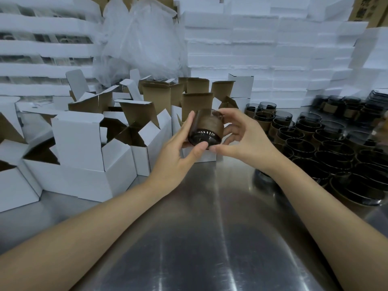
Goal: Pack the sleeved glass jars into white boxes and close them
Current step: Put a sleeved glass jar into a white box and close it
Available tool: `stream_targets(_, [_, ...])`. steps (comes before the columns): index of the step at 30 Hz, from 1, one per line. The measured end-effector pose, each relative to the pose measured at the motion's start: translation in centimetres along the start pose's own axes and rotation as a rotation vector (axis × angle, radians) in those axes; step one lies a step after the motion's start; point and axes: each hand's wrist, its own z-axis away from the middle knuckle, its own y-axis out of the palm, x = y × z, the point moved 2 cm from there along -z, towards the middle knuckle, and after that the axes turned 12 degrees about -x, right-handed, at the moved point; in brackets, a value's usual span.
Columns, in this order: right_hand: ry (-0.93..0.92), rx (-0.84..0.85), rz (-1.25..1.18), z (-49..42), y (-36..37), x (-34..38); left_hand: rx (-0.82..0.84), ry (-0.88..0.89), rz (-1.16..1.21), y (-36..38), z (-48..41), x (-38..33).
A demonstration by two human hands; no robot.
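A dark glass jar in a brown cardboard sleeve [206,128] is held in the air above the steel table, tilted with its base toward me. My left hand [178,153] grips it from the left, thumb under the base. My right hand [243,139] holds it from the right, fingers curled round the sleeve and thumb at the base. A small white box [199,157] stands just behind and below the jar, mostly hidden by my hands. Several open white boxes [88,143] with brown insides stand at the left.
Many sleeved dark jars [327,148] crowd the table's right side. White foam slabs [262,49] are stacked at the back, with clear plastic bags [138,43] and shelves of flat boxes at the left. The shiny steel table [210,238] lies before me.
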Motion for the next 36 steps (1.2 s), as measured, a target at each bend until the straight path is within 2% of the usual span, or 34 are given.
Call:
stream_targets(3, [-0.202, -0.024, 0.144, 0.2, 0.5, 0.5, -0.022, -0.047, -0.004, -0.2, 0.0, 0.0])
stream_targets(5, [-0.400, -0.016, 0.291, 0.3, 0.9, 0.7, -0.034, -0.040, 0.020, -0.3, 0.0, 0.0])
stream_targets(7, [-0.508, 0.005, 0.381, 0.3, 1.1, 0.7, -0.039, -0.022, 0.034, -0.2, 0.0, 0.0])
stream_targets(15, [-0.362, 0.033, 0.341, 0.2, 0.6, 0.7, -0.093, 0.150, 0.109, 0.3, 0.0, 0.0])
stream_targets(19, [-0.396, -0.003, 0.398, 0.2, 0.5, 0.7, -0.077, 0.135, 0.075, 0.3, 0.0, -0.1])
stream_targets(24, [-0.452, -0.032, 0.414, 0.3, 0.5, 1.1, -0.095, 0.216, 0.012, 0.0, 0.0, -0.5])
stream_targets(28, [-0.390, -0.052, 0.293, 0.4, 0.6, 1.5, -0.022, 0.055, 0.179, 0.3, 0.4, -0.9])
stream_targets(32, [-0.312, 0.026, 0.227, 0.7, 0.9, 1.6, -0.069, -0.081, 0.351, -0.1, 0.3, -0.4])
stream_targets(36, [-0.273, 0.005, 0.199, 0.5, 0.8, 1.8, -0.038, -0.180, 0.413, -0.1, -0.1, -0.1])
